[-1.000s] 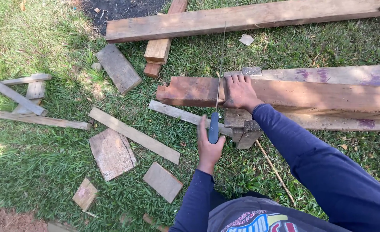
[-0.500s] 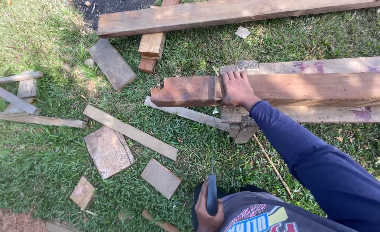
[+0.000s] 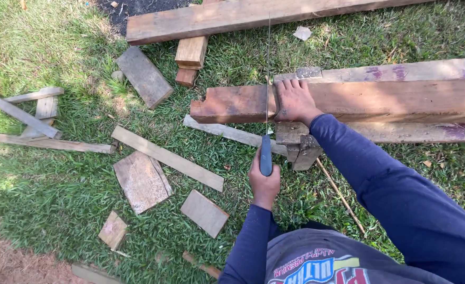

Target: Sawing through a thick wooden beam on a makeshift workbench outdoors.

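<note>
At the left edge of the frame thin wood strips [image 3: 19,113] are lying crossed on the grass [image 3: 58,179], with flat offcut boards [image 3: 142,181] scattered toward lower centre. Just below centre, the left hand [image 3: 264,181] is wrapping tightly around the dark handle of a handsaw [image 3: 266,152], whose thin blade is running straight up across a reddish plank [image 3: 232,103]. Right of the blade, the right hand [image 3: 294,100] is pressing flat, fingers spread, on that plank, which is stretching off to the right edge.
</note>
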